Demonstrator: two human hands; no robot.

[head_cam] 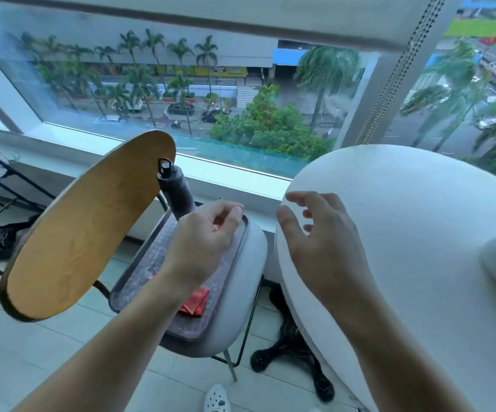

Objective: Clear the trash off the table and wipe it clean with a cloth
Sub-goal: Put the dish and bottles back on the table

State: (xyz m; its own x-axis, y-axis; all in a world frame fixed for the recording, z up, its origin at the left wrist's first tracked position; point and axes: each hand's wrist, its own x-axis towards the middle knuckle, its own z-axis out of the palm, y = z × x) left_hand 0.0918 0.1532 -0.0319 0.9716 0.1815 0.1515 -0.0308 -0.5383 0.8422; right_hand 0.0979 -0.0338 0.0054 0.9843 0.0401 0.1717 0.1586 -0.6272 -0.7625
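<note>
A small red scrap (217,226) is pinched by the left hand (203,239) over the tray (151,263) on the chair, left of the tabletop (404,233), and could be dropped to the floor if let go early, while the right hand (321,242) is held loose, holding nothing.

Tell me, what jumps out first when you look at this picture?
Two bare arms reach forward: the left hand over a dark tray on a chair, the right hand open over the round white table. A red wrapper lies on the tray. A dark bottle stands at its far end.
</note>
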